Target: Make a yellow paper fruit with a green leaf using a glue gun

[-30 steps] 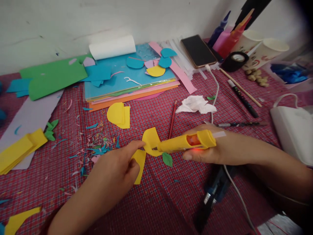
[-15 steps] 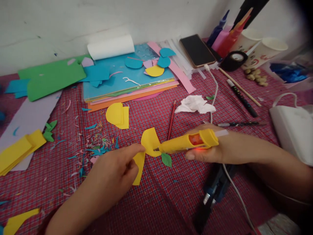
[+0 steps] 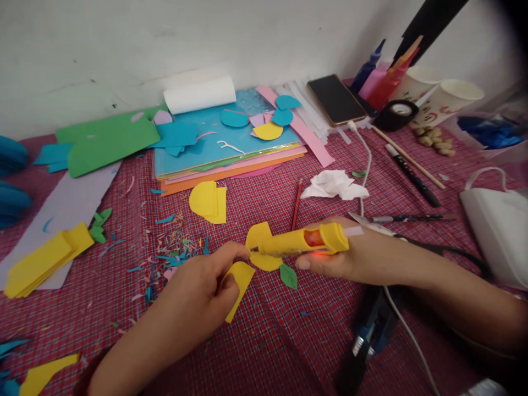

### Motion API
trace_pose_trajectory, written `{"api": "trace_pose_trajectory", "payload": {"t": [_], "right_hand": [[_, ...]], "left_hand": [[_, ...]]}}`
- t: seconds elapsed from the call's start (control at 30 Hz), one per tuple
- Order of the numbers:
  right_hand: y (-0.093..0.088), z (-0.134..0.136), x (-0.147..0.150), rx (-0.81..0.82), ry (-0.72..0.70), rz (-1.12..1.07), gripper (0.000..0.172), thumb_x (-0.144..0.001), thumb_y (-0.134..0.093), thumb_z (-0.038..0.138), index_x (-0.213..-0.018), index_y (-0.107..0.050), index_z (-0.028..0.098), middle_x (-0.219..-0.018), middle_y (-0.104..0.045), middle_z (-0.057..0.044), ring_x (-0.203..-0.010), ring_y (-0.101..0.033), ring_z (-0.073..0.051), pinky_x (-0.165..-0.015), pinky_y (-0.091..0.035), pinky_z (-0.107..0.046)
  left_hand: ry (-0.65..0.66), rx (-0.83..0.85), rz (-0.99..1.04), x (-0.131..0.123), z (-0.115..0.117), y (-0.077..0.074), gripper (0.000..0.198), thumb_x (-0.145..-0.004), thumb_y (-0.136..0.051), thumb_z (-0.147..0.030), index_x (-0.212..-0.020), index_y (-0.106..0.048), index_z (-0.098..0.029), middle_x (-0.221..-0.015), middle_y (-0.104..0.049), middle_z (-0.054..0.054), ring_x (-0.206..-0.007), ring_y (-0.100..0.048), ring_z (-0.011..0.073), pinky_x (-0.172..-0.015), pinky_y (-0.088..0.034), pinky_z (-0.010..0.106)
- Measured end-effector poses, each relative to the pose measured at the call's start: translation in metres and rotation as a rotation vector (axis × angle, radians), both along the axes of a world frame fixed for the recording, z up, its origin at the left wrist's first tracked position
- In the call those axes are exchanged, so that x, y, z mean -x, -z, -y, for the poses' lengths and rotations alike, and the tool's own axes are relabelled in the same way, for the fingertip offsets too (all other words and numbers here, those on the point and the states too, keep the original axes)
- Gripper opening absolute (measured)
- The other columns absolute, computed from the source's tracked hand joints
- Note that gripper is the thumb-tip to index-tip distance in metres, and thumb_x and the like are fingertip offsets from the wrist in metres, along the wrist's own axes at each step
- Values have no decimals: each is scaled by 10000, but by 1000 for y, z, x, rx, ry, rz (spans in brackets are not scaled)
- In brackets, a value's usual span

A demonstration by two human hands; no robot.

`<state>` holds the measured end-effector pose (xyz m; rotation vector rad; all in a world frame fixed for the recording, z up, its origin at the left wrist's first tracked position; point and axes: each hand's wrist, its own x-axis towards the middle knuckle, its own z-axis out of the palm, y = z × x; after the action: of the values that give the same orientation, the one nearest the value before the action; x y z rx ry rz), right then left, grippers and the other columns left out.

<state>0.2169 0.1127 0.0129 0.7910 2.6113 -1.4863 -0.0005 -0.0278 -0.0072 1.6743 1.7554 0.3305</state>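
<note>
My right hand (image 3: 330, 261) is wrapped round a yellow hot glue gun (image 3: 289, 242), with a clear glue stick (image 3: 355, 231) out of its back and a red light glowing underneath. The gun's nozzle points left, over a yellow paper petal (image 3: 270, 264) lying on the cloth and partly hidden by the gun. My left hand (image 3: 202, 286) has its index fingertip at that petal's left edge, close to the nozzle. A second yellow paper petal (image 3: 242, 278) is tucked at my left thumb and fingers, slightly tilted. A green paper leaf (image 3: 288, 276) touches the first petal's lower right.
Stacked yellow cut-outs (image 3: 206, 199) and paper scraps (image 3: 177, 256) lie beyond my left hand. Coloured sheets (image 3: 198, 159), a phone (image 3: 336, 99) and paper cups (image 3: 457, 96) line the wall. A crumpled tissue (image 3: 334, 185), pencil (image 3: 297, 204) and white cable (image 3: 367, 159) surround the right hand.
The glue gun has shifted left across the petal, its nozzle now near my left fingertip. The second petal has turned and tilted at my left hand. The view has shifted slightly.
</note>
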Motion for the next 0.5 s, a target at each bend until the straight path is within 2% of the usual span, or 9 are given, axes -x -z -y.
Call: {"api": "trace_pose_trajectory", "payload": {"t": [0.17, 0.3, 0.5], "right_hand": [[0, 1, 2, -3, 51, 5, 205, -863, -586, 333, -902, -711, 175, -734, -710, 10, -594, -598, -118, -560, -442, -209], [7, -1, -2, -10, 117, -7, 248, -864, -585, 390, -910, -717, 186, -738, -715, 0, -626, -616, -141, -565, -453, -225], [14, -7, -18, -57, 113, -47, 273, -872, -597, 450, -896, -713, 204, -737, -705, -1, -616, -597, -141, -564, -445, -234]], "left_hand": [[31, -25, -47, -3, -2, -3, 395, -812, -412, -145, -1119, -630, -264, -682, -658, -41, -544, -573, 113, -531, -381, 226], [39, -6, -59, -4, -2, -4, 395, -814, -412, -155, -1125, -634, -253, -584, -601, -59, -461, -510, 104, -486, -344, 221], [38, -10, -75, -4, -1, -3, 426, -818, -408, -158, -1170, -627, -253, -558, -562, -61, -451, -486, 105, -471, -329, 217]]}}
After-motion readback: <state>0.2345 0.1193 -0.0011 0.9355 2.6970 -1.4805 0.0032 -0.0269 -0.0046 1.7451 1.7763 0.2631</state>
